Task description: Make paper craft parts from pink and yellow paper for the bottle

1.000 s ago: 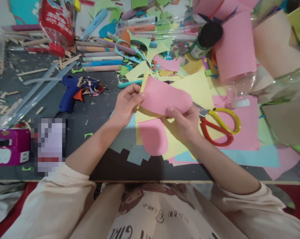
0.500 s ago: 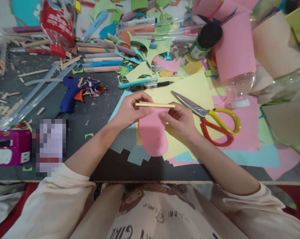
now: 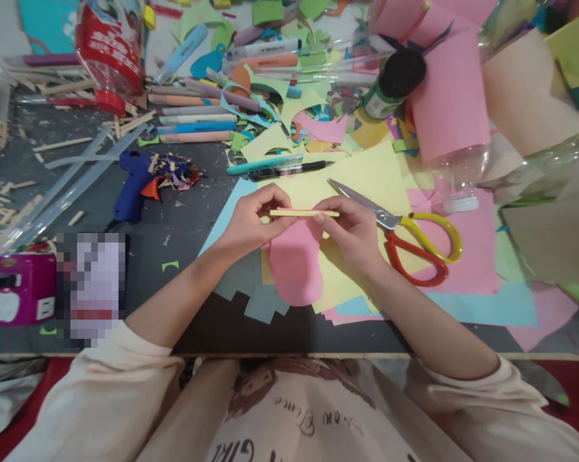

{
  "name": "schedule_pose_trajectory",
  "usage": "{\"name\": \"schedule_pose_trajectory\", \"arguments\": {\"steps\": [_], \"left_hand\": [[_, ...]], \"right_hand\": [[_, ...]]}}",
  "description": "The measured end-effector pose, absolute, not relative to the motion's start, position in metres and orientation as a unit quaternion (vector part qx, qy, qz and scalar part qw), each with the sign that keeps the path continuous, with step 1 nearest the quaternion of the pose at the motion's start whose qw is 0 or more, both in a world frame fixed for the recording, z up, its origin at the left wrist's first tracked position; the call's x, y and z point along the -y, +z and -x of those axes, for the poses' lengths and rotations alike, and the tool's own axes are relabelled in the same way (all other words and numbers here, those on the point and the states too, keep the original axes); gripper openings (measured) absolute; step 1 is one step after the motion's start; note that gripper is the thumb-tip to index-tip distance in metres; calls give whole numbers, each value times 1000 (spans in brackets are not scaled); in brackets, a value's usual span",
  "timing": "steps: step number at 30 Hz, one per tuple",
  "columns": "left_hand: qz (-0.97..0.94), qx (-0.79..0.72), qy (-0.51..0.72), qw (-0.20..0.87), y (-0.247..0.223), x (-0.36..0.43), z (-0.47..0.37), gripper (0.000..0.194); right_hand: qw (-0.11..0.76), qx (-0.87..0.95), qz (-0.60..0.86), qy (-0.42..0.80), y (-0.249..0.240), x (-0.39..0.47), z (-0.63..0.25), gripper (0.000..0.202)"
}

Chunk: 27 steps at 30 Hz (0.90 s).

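Pinched at its two ends, a narrow yellow paper strip [image 3: 303, 213] is seen almost edge-on, level between my hands. It looks layered or folded. My left hand [image 3: 258, 215] grips its left end, thumb below and fingers curled behind. At the other end, my right hand [image 3: 349, 228] holds it the same way, thumb on the near edge. Just below the strip shows a pink paper piece [image 3: 296, 266] with a rounded lower end; whether it is joined to the strip I cannot tell. Scissors [image 3: 390, 221] with red and yellow handles lie beside my right hand, on yellow paper [image 3: 376, 173].
A blue glue gun [image 3: 135, 179] lies on the left, near a purple box [image 3: 20, 289]. Markers [image 3: 197, 125], pens [image 3: 289, 168] and paper scraps cover the back. A red-labelled bottle [image 3: 111, 51], a black-capped bottle [image 3: 399, 77] and pink paper rolls [image 3: 450, 96] stand around the work area.
The yellow strip has tipped to a more edge-on angle and come slightly nearer to me. My right thumb has moved up onto its edge. The view has shifted a little.
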State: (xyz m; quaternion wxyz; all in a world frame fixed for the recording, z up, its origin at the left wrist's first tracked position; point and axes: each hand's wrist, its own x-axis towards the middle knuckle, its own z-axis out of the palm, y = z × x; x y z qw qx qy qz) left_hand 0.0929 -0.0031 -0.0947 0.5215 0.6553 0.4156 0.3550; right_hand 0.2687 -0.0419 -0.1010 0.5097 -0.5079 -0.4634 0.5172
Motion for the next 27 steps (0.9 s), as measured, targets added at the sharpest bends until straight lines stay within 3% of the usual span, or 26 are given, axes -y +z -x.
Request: {"name": "schedule_pose_trajectory", "arguments": {"steps": [10, 20, 27], "left_hand": [[-655, -407, 329, 545, -95, 3, -91, 19], [-620, -431, 333, 565, -97, 3, -92, 28], [-630, -423, 340, 556, -100, 1, -91, 28]], "right_hand": [[522, 461, 480, 534, -106, 44, -269, 24], [516, 464, 498, 521, -104, 43, -269, 9], [510, 454, 508, 526, -104, 44, -269, 15]]}}
